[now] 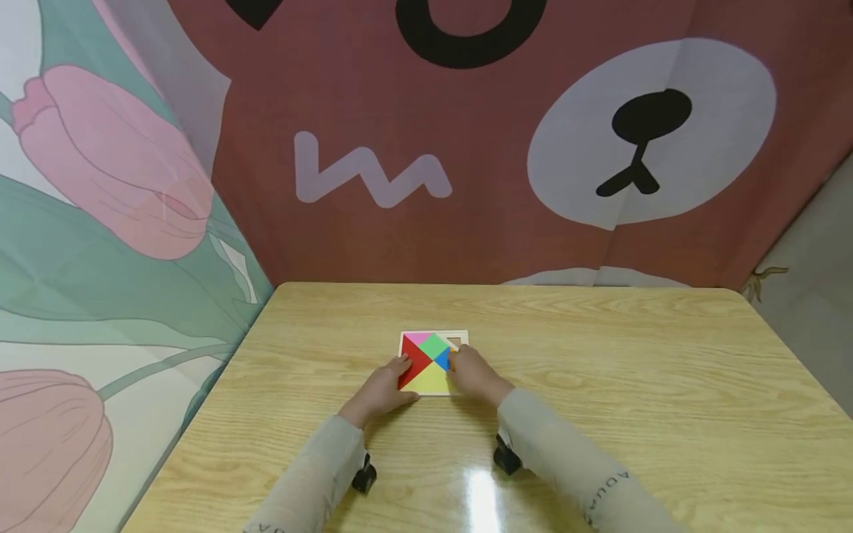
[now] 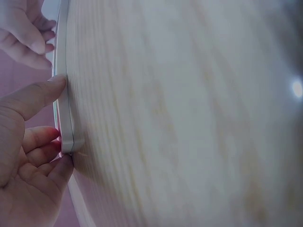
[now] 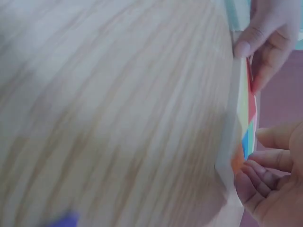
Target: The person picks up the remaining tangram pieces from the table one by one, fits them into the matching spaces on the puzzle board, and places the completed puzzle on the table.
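Note:
A square tangram tray (image 1: 408, 391) with a pale rim lies flat on the table. In it are a red triangle (image 1: 413, 361), a yellow triangle (image 1: 429, 382), a green square (image 1: 434, 346), a pink piece (image 1: 417, 337) and a blue triangle (image 1: 442, 359). My left hand (image 1: 383, 389) grips the tray's near left corner, thumb along the near edge. With curled fingers my right hand (image 1: 474, 372) holds an orange tangram piece (image 3: 237, 160) at the tray's right side, partly hiding it. A brown patch shows in the tray's far right corner.
The wood-grain table (image 1: 633, 370) extends around the tray. Behind it hangs a reddish-brown cloth (image 1: 373, 244) with a bear print; a flowered cloth (image 1: 133, 311) hangs at left. A blurred purple thing (image 3: 65, 220) shows low in the right wrist view.

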